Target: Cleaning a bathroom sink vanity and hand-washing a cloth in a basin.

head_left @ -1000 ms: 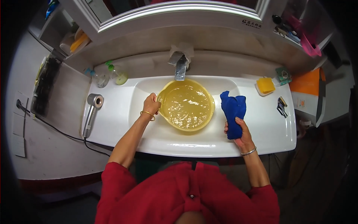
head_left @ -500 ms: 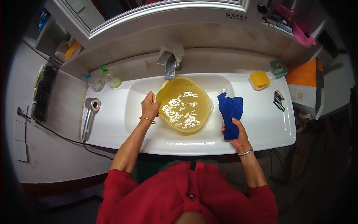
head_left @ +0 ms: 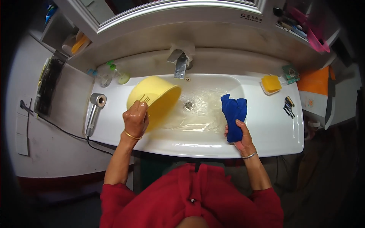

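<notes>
My left hand [head_left: 135, 119] grips the rim of a yellow plastic basin [head_left: 152, 89], which is tipped on its side over the left part of the white sink [head_left: 235, 84]. The basin's mouth faces right, and water spreads across the sink bottom around the drain [head_left: 188, 106]. A folded, damp-looking blue cloth [head_left: 234, 114] stands up out of my right hand [head_left: 242, 138], whose fingers are wrapped round its lower end at the sink's right side. Above the basin's right edge, the faucet [head_left: 180, 68] is wrapped in silvery tape; no stream shows from it.
A grey hair dryer [head_left: 98, 104] with a cord lies on the left counter, near two pump bottles [head_left: 119, 76]. On the right are a yellow sponge [head_left: 271, 83] in a small dish and several dark strips [head_left: 289, 107]. A mirror cabinet [head_left: 171, 17] overhangs the back.
My left hand has lifted and tipped the basin leftward, and its water has poured out into the sink. The right hand with the blue cloth has hardly moved.
</notes>
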`<state>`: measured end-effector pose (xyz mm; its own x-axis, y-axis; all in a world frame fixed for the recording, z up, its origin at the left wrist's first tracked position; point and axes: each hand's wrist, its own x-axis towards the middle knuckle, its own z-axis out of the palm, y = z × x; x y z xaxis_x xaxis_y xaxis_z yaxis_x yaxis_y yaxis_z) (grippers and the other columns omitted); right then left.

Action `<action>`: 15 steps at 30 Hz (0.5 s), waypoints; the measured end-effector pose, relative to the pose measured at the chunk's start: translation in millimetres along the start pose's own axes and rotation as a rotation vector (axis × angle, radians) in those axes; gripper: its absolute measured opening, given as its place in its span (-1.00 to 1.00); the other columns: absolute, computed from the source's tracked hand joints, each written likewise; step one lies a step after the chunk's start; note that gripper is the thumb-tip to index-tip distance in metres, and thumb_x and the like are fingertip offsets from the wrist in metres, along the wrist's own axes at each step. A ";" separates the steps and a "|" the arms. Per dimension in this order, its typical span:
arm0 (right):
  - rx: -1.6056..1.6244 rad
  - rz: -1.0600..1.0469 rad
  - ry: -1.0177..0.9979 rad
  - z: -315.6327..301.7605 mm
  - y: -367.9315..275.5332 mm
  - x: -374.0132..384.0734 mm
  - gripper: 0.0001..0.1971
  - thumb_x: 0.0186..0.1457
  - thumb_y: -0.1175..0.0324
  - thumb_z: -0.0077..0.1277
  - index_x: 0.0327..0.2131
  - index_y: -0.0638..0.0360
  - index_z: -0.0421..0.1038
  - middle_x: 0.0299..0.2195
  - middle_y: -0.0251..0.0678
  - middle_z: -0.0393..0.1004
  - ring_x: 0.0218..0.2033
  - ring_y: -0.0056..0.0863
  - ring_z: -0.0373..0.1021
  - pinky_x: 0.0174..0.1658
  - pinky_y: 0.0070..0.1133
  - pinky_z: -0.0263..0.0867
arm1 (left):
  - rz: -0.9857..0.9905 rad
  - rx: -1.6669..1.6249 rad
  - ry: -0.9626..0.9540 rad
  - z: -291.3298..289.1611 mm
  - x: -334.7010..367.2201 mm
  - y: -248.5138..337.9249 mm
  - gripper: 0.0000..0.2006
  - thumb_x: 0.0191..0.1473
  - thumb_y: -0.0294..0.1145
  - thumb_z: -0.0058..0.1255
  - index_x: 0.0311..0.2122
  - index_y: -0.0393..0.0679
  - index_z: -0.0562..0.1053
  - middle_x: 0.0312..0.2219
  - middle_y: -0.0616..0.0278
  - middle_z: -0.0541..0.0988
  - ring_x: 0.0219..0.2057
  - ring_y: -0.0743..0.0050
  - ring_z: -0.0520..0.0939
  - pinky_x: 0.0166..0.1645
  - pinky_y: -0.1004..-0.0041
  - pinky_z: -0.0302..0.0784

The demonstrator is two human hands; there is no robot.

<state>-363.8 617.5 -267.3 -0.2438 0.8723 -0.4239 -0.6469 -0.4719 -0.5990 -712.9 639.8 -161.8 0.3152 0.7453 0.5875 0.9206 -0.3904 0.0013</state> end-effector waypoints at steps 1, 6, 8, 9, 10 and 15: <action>0.013 0.011 -0.004 0.2 0.5 1.8 -0.68 -0.03 0.15 -0.02 -0.34 0.24 0.32 -0.49 -0.25 0.39 -0.47 -0.48 0.38 -0.36 -0.55 0.35 | 0.054 0.071 -0.024 -12.5 0.3 -2.3 -0.80 -0.37 -0.66 -0.05 -0.60 -0.14 0.22 -0.69 0.18 0.25 -0.67 0.22 0.39 -0.63 0.34 0.28; 0.011 0.056 0.022 2.9 6.2 6.6 -0.62 -0.02 0.13 -0.05 -0.24 0.23 0.27 -0.47 -0.27 0.35 -0.48 -0.46 0.33 -0.36 -0.52 0.30 | 0.225 0.174 0.098 -61.4 -5.9 -25.6 -0.79 -0.44 -0.61 -0.05 -0.72 -0.13 0.15 -0.74 0.21 0.13 -0.73 0.31 0.29 -0.69 0.39 0.14; 0.011 0.060 0.024 3.7 8.4 7.7 -0.62 -0.02 0.12 -0.04 -0.24 0.23 0.27 -0.48 -0.27 0.35 -0.48 -0.46 0.33 -0.37 -0.52 0.29 | 0.258 0.204 0.138 -73.3 -5.9 -32.4 -0.77 -0.42 -0.63 -0.05 -0.71 -0.15 0.13 -0.75 0.21 0.11 -0.75 0.31 0.25 -0.69 0.39 0.09; 0.017 0.056 0.035 3.8 8.7 7.7 -0.61 -0.03 0.11 -0.04 -0.25 0.23 0.27 -0.49 -0.27 0.35 -0.49 -0.46 0.32 -0.37 -0.52 0.29 | 0.252 0.208 0.139 -75.3 -6.8 -35.9 -0.77 -0.42 -0.63 -0.05 -0.71 -0.15 0.13 -0.75 0.21 0.11 -0.75 0.31 0.25 -0.69 0.39 0.09; 0.023 0.051 0.046 3.8 8.8 7.6 -0.61 -0.04 0.10 -0.03 -0.25 0.23 0.27 -0.49 -0.27 0.35 -0.49 -0.46 0.32 -0.38 -0.52 0.28 | 0.237 0.207 0.173 -76.5 -7.5 -39.1 -0.77 -0.42 -0.65 -0.06 -0.70 -0.15 0.13 -0.75 0.20 0.11 -0.75 0.31 0.25 -0.69 0.38 0.09; 0.071 0.060 0.032 1.1 9.2 7.3 -0.62 -0.04 0.13 -0.01 -0.26 0.23 0.27 -0.50 -0.24 0.37 -0.50 -0.45 0.35 -0.40 -0.52 0.32 | 0.040 0.151 0.333 -63.3 -14.4 -51.8 -0.77 -0.34 -0.75 -0.10 -0.66 -0.19 0.13 -0.74 0.15 0.16 -0.74 0.21 0.23 -0.67 0.37 0.10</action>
<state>-372.4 619.6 -275.2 -0.2612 0.8379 -0.4793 -0.6818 -0.5116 -0.5229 -779.6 615.1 -119.1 0.2824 0.5048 0.8157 0.9405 -0.3132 -0.1317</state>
